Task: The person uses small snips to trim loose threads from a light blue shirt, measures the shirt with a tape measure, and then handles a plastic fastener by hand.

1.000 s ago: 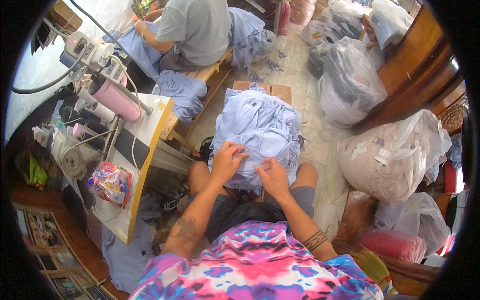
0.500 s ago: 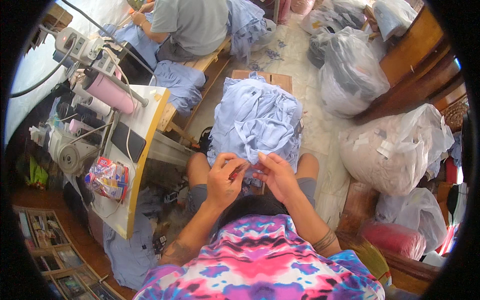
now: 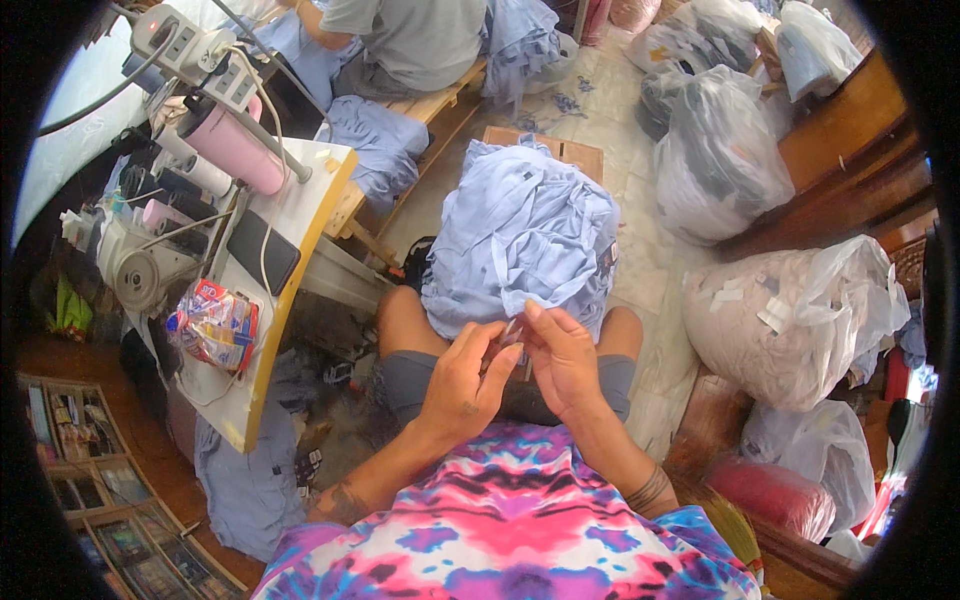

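A heap of light blue garments [image 3: 530, 235] is piled up in front of my knees. My left hand [image 3: 463, 388] is closed around what looks like small thread snips [image 3: 513, 329]; a metal tip shows past the fingers, and the rest is hidden in the palm. Close beside it, my right hand [image 3: 566, 362] pinches the near edge of the blue cloth between thumb and forefinger. The snips' tip is close to the right fingertips; whether it touches the cloth I cannot tell.
At left, a white table [image 3: 318, 190] carries a phone [image 3: 263, 252], a pink tumbler [image 3: 232, 150] and a plastic-wrapped pack [image 3: 213, 325]. A seated person [image 3: 415, 50] works ahead on a wooden bench. Stuffed plastic bags [image 3: 795, 320] line the right side.
The view has shifted, so the heap sits slightly further right. My left hand has turned, and the metal tip now points up towards my right fingers. The right hand keeps its pinch.
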Demonstrator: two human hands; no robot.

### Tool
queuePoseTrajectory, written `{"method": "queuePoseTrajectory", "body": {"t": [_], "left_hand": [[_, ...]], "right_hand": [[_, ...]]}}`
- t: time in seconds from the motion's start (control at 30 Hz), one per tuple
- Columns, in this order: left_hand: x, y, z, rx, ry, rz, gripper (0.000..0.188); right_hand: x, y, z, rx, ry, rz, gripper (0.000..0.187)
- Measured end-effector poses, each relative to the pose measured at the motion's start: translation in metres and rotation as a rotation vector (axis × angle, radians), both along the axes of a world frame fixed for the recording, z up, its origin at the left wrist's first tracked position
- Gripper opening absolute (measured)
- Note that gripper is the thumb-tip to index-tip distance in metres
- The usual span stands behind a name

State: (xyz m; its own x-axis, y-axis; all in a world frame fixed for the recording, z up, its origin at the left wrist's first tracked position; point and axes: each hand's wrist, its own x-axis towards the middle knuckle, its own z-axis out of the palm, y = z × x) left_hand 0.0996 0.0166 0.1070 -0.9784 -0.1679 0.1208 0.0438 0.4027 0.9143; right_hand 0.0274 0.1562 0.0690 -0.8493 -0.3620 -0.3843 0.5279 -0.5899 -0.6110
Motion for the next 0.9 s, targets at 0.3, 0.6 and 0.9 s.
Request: {"method": "queuePoseTrajectory", "body": {"t": [0.3,0.6,0.9], "left_hand": [[0.002,-0.004,-0.006,0.029,0.012,0.056,0.03],[0.001,-0.007,-0.007,0.046,-0.012,0.073,0.03],[0.001,-0.01,-0.008,0.011,0.0,0.065,0.031]], "right_hand": [[0.001,-0.009,-0.002,-0.008,0.002,-0.002,0.014],[0.003,-0.012,-0.001,0.012,-0.003,0.001,0.015],[0.004,-0.015,-0.002,-0.014,-0.009,0.006,0.014]]}}
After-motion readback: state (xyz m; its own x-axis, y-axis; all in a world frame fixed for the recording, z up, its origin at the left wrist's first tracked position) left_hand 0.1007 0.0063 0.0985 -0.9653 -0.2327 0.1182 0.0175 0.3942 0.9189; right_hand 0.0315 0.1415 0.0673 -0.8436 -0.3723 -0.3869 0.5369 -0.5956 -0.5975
